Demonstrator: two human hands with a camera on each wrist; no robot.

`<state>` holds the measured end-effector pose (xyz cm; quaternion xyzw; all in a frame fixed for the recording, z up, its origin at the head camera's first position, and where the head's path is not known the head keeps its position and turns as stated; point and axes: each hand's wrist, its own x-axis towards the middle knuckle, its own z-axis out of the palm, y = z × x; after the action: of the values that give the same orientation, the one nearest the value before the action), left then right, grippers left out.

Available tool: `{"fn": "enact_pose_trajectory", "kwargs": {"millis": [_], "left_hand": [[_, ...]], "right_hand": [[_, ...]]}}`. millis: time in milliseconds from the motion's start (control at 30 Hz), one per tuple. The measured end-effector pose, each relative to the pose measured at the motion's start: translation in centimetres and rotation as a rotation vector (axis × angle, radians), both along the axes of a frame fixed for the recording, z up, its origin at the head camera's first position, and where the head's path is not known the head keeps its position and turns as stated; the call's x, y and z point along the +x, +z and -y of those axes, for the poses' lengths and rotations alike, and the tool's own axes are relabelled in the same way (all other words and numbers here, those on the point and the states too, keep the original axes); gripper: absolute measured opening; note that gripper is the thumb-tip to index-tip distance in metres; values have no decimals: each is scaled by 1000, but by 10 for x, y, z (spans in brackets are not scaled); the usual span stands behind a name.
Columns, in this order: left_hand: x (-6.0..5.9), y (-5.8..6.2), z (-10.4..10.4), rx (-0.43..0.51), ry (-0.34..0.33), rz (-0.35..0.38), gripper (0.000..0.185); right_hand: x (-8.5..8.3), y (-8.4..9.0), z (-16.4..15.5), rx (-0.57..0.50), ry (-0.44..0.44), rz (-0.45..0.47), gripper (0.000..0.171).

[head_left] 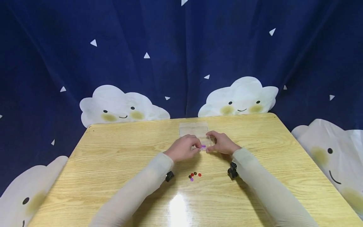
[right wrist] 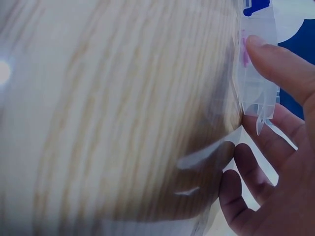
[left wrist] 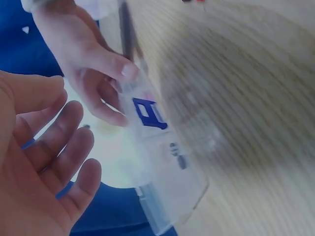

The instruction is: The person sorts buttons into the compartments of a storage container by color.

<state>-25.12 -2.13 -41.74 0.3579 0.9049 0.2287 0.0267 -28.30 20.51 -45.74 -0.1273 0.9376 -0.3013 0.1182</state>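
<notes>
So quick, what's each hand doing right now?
Left hand: open, fingers relaxed beside the clear bag.
Right hand: pinching the clear bag's edge.

Your left hand [head_left: 182, 148] sat left of box [head_left: 195, 130], right hand [head_left: 222, 143] right (both touching it); beads [head_left: 194, 176] lay nearer you on table [head_left: 113, 151].

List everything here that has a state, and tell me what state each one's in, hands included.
Clear plastic box: lid open, lying flat on the table.
Purple bead: at the box's near edge, between the two hands.
Loose beads: small cluster lying on the table, untouched.
Left hand: fingers curled at the box's near edge beside the purple bead; whether it pinches the bead is unclear.
Right hand: thumb and fingers grip the box's edge.
</notes>
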Motion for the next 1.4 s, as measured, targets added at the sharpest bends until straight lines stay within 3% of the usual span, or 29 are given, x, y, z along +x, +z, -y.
{"fn": "enact_pose_trajectory", "kwargs": {"millis": [233,433,833,1400], "left_hand": [[18,8,7,-19,-107,-29,11],[28,-3,12,-74,-145,-18,9],[37,-27,9,-146,-189,26,8],[36,-36,3,-179,-208,42,11]], "right_hand": [[1,0,-1,8,-4,-9,77],[1,0,0,12,-7,-6,78],[0,-4,0,19,-20,3,79],[-2,-4,-1,16,-23,6,79]]}}
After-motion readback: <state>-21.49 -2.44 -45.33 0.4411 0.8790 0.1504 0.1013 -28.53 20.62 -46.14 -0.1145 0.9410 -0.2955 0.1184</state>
